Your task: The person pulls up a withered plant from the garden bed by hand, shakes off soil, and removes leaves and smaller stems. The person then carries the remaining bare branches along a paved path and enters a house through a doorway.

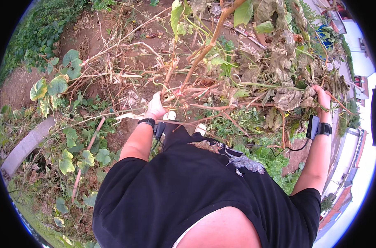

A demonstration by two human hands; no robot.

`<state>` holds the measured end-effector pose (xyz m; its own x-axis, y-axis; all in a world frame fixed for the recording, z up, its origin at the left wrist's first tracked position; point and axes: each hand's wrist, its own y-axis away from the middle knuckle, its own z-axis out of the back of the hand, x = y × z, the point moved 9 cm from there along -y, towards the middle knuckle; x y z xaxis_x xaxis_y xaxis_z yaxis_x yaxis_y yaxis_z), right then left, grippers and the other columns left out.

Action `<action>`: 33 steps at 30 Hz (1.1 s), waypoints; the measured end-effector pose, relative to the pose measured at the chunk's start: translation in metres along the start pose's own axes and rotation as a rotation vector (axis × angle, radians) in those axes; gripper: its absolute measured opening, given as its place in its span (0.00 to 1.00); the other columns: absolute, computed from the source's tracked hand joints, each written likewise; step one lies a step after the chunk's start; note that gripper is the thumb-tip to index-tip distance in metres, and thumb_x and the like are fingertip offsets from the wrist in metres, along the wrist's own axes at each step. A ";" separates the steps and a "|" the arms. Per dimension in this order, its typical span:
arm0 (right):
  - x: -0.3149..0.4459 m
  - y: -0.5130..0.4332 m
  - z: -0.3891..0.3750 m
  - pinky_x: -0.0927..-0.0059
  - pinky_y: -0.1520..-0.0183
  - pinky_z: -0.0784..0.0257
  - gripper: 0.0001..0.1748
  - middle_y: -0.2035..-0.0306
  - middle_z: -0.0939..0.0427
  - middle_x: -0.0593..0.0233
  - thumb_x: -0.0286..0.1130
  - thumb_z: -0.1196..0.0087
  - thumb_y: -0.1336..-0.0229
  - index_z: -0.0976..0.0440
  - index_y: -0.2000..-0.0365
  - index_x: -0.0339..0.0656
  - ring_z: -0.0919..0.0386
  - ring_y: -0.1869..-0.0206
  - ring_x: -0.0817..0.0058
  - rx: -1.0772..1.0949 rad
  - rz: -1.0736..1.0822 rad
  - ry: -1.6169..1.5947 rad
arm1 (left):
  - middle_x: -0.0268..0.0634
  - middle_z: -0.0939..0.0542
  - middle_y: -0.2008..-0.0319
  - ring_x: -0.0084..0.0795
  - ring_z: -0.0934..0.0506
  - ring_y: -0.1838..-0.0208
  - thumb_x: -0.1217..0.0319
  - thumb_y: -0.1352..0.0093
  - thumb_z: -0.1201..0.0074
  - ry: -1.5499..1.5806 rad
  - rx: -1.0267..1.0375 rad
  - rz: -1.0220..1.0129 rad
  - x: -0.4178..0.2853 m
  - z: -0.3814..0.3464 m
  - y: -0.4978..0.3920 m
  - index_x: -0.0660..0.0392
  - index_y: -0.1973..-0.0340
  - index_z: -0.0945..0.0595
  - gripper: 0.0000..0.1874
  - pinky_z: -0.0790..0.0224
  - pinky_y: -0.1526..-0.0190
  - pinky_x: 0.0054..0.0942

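A tangle of dry brown branches point(203, 52) and withered vine leaves point(288, 96) spreads across the view before me. My left hand point(156, 106) is closed around the lower stems near the picture's middle, close to where several branches meet. At the right, my right hand point(322, 96) grips the vine among the shrivelled leaves; its fingers are partly hidden by foliage. A few green leaves point(220, 62) still hang on the thin stems between the hands. Each wrist wears a black strap with a small device and a cable.
Green-leaved vines point(70, 136) cover ground at the left, with a wooden stick point(88, 147) and a curved pale concrete edge point(29, 145). Leafy green plants point(273, 158) grow at my right side. My white shoes point(201, 129) stand below the branches. Buildings point(346, 155) show at the far right.
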<state>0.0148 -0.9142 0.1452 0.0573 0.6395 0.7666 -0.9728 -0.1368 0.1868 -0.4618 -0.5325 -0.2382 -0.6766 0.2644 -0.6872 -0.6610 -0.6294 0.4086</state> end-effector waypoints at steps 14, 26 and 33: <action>0.008 0.002 0.000 0.76 0.67 0.30 0.18 0.71 0.23 0.64 0.33 0.36 0.62 0.23 0.71 0.28 0.26 0.71 0.78 -0.075 0.036 -0.202 | 0.58 0.26 0.62 0.56 0.28 0.56 0.67 0.50 0.36 -0.050 -0.259 -0.275 -0.027 0.003 0.064 0.65 0.52 0.34 0.33 0.34 0.54 0.43; 0.006 -0.003 0.001 0.76 0.62 0.28 0.15 0.69 0.21 0.65 0.31 0.38 0.58 0.23 0.68 0.31 0.24 0.68 0.77 -0.095 0.046 -0.149 | 0.53 0.22 0.64 0.55 0.25 0.58 0.71 0.52 0.39 -0.120 -0.132 -0.105 -0.029 0.055 -0.012 0.56 0.57 0.31 0.27 0.32 0.57 0.42; -0.039 -0.021 0.018 0.73 0.63 0.28 0.24 0.63 0.22 0.62 0.35 0.34 0.57 0.25 0.61 0.31 0.24 0.66 0.75 -0.119 0.080 -0.517 | 0.52 0.22 0.65 0.51 0.23 0.59 0.66 0.56 0.33 -0.103 -0.144 -0.151 -0.055 0.098 -0.002 0.58 0.58 0.32 0.32 0.30 0.58 0.38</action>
<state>0.0369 -0.9500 0.1226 0.0561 0.1708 0.9837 -0.9957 -0.0636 0.0679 -0.4550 -0.4737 -0.1425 -0.6077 0.4324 -0.6661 -0.7095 -0.6725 0.2107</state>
